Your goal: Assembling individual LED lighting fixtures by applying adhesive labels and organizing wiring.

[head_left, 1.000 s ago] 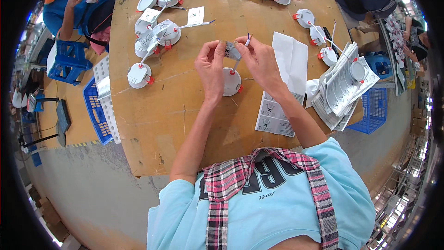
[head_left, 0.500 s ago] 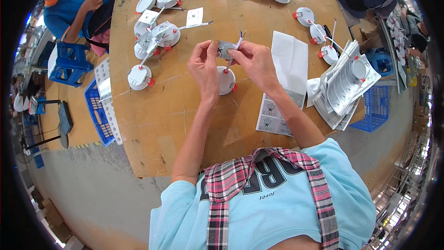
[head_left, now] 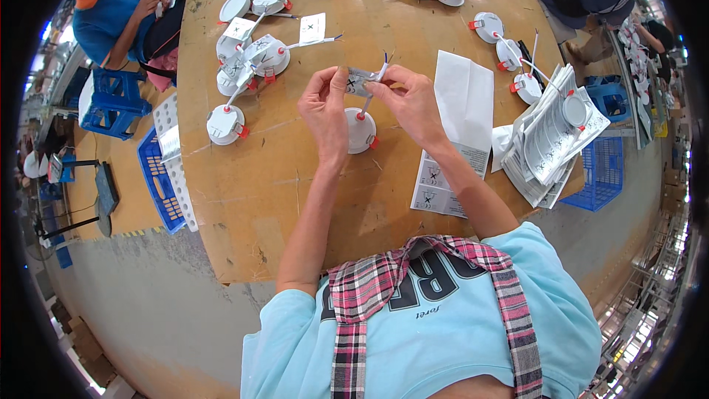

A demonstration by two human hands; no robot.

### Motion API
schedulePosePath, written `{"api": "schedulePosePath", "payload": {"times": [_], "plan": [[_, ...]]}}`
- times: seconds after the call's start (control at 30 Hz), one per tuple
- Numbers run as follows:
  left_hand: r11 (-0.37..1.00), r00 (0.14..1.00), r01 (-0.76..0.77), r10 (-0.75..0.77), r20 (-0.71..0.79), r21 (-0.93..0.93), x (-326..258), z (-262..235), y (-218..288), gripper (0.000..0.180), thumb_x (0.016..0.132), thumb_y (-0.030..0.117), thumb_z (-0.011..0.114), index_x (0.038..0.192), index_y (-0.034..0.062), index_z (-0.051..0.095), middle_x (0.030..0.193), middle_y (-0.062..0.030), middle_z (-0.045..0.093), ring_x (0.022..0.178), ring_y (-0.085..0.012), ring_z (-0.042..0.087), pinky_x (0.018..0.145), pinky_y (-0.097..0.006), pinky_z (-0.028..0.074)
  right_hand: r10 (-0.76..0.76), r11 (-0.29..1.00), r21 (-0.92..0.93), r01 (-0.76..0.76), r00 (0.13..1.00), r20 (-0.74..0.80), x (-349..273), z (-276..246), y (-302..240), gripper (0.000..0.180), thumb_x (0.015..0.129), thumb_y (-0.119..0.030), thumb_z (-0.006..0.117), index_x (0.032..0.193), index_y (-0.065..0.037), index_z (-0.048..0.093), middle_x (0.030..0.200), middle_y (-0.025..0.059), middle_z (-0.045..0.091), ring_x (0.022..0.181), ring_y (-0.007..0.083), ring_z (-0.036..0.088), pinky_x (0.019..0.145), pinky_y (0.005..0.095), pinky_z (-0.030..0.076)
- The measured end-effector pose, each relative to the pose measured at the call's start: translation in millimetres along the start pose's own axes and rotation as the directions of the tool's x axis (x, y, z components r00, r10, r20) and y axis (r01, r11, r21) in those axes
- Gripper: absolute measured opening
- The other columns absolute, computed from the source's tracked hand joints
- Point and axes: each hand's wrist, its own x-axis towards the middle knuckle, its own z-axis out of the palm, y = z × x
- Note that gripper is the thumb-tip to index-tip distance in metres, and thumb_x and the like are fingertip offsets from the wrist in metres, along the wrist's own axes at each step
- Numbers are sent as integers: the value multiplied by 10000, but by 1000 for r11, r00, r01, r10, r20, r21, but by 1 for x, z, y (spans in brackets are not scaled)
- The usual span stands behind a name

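A small silvery printed label [head_left: 354, 84] is stretched between my two hands, beside the white cable [head_left: 365, 108] of a round white downlight [head_left: 360, 133]. My left hand [head_left: 325, 111] pinches the label's left end between thumb and fingers. With thumb and forefinger, my right hand [head_left: 410, 103] presses its other end against the cable, whose bare wire tips stick up above. Below the hands, the downlight lies on the table, a red clip showing at its right edge. How far the label wraps the cable is hidden by my fingers.
A label sheet [head_left: 464, 96] lies to the right, beside a thick stack of sheets [head_left: 543, 140] with a downlight on top. Several downlights stand at the left, including one nearby [head_left: 225, 125], and more along the far side. A person [head_left: 122, 11] sits at the far left.
My hands stay almost in place; the label has tilted slightly, its right end now closer around the cable. The person at the left has raised their hands a little.
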Motion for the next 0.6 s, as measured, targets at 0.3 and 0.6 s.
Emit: {"api": "schedulePosePath", "payload": {"times": [0.3,0.6], "plan": [[1000,1000,3,-3,18,-1,-1,1,0,177,908,150,613,872,-23,634,759,10,609,701,-37,521,610,-199,410,-18,997,77,20,1000,-21,1,3,3,193,855,-138,624,871,51,652,708,76,636,663,111,599,590,247,471],[1000,1000,-4,3,29,31,5,0,-2,181,904,144,616,870,-32,637,755,0,613,693,-42,526,612,-204,424,5,997,74,-6,1000,14,1,6,5,213,891,-142,596,900,66,640,744,97,677,640,120,619,601,257,480]]}}
